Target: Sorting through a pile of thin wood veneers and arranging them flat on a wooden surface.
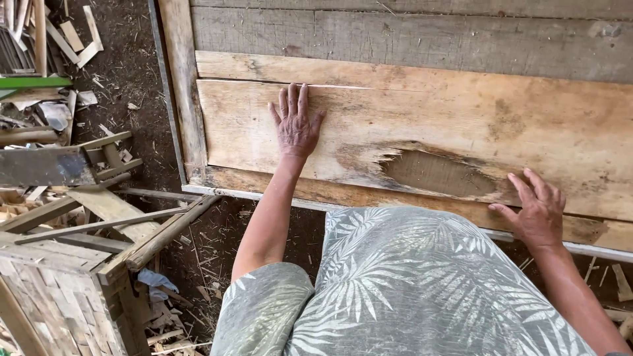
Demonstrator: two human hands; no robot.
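Pale wooden plank [422,132], left hand [295,125] spread flat, right hand [537,211] open on edge

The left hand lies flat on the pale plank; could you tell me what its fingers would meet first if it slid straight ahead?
Probably the thin seam just past the left hand, then the next pale board.

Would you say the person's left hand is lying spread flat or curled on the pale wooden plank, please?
Spread flat: the left hand rests palm-down on the pale wooden plank, fingers extended and slightly fanned.
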